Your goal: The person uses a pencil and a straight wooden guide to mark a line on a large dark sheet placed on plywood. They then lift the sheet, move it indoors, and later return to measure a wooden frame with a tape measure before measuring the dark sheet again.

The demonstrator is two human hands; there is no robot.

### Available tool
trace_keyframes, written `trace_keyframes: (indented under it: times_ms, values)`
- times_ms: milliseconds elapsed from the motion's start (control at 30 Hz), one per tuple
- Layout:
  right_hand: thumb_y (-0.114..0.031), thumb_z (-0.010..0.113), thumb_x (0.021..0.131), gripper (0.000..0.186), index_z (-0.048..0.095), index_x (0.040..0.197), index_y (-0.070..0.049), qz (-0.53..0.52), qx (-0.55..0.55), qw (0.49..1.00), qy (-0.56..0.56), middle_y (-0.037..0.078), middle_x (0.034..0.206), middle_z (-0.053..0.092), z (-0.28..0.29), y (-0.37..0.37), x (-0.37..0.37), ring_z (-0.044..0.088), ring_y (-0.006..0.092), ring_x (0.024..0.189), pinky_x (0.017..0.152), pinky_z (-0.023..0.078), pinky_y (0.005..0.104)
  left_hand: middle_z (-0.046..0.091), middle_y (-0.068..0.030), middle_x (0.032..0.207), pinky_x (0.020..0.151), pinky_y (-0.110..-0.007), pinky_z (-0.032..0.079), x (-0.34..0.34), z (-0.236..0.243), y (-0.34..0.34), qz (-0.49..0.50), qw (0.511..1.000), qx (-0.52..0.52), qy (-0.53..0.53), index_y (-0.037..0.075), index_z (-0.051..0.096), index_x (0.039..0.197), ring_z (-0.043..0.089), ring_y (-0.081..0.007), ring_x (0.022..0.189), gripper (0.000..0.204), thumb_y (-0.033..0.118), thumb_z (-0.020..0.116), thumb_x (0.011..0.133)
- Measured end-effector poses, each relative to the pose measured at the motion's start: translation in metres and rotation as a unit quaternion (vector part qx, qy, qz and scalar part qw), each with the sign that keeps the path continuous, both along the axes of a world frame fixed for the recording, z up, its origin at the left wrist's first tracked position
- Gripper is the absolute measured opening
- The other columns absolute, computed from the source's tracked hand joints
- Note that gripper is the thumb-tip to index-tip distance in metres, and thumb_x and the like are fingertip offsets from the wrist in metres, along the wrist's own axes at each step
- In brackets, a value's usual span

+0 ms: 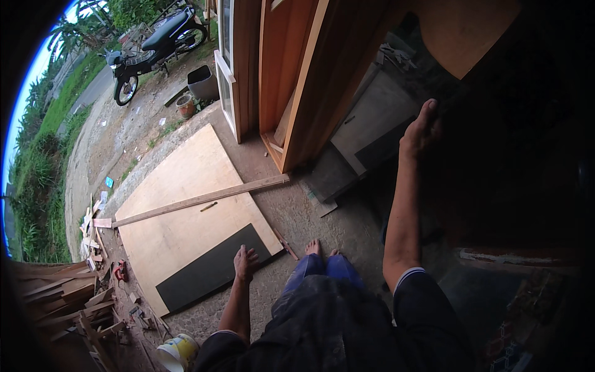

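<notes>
My left hand (pixel 246 263) hangs over a dark rectangular strip (pixel 204 273), its fingers apart and nothing visible in them. That strip lies along the near edge of a pale plywood sheet (pixel 176 170) on the ground. Across the sheet runs a long wooden batten (pixel 198 201), with a small pencil-like stick (pixel 209 206) beside it. On the right, my right hand (pixel 423 129) is raised with the thumb upward; deep shadow hides its other fingers. Beyond it, the lower corner of a brown sheet (pixel 471 37) shows at the top, apart from the hand.
Tall wooden frames (pixel 300 93) stand ahead, with a white-framed pane (pixel 227 93) beside them. Wood scraps (pixel 68 297), a red tool (pixel 121 271) and a white-yellow bucket (pixel 178 352) lie left. Outside are a motorbike (pixel 155 53) and a dark bin (pixel 202 82). Dark panels (pixel 384 118) lie right.
</notes>
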State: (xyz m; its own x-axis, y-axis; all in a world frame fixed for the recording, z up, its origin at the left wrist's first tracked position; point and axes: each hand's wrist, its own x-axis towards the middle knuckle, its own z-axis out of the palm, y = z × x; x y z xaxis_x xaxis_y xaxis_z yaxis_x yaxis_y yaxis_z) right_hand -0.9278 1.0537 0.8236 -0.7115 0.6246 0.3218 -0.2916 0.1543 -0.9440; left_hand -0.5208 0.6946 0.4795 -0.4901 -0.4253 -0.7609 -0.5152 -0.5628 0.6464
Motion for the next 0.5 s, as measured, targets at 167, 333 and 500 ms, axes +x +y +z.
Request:
trace_keyframes:
  times_ms: [167, 333, 500]
  values:
    - [-0.043, 0.066, 0.095, 0.053, 0.067, 0.104, 0.009, -0.003, -0.026, 1.0, 0.014, 0.009, 0.095, 0.066, -0.01, -0.002, -0.033, 0.058, 0.0154, 0.089, 0.082, 0.047, 0.0283, 0.061, -0.016, 0.127, 0.082, -0.038, 0.053, -0.134, 0.07, 0.022, -0.096, 0.99, -0.057, 0.089, 0.006, 0.046, 0.14, 0.064, -0.0239, 0.101, 0.061, 0.052, 0.052, 0.1]
    - [-0.04, 0.061, 0.098, 0.047, 0.066, 0.079, 0.003, -0.009, -0.004, 0.997, 0.072, 0.005, 0.068, 0.061, -0.006, 0.001, -0.062, 0.056, 0.0129, 0.067, 0.061, 0.044, 0.0287, 0.062, -0.0161, 0.128, 0.082, -0.037, 0.053, -0.232, 0.113, 0.061, -0.153, 0.974, -0.066, 0.151, 0.007, 0.047, 0.142, 0.065, -0.0227, 0.101, 0.06, 0.051, 0.05, 0.101]
    - [-0.037, 0.059, 0.099, 0.046, 0.063, 0.074, 0.002, -0.016, 0.063, 0.998, 0.027, 0.004, 0.065, 0.058, -0.008, 0.017, -0.08, 0.053, 0.0116, 0.063, 0.057, 0.041, 0.0285, 0.06, -0.0182, 0.133, 0.084, -0.038, 0.054, -0.322, 0.147, 0.103, -0.2, 0.952, -0.07, 0.222, 0.003, 0.04, 0.148, 0.065, -0.0266, 0.108, 0.064, 0.049, 0.047, 0.103]
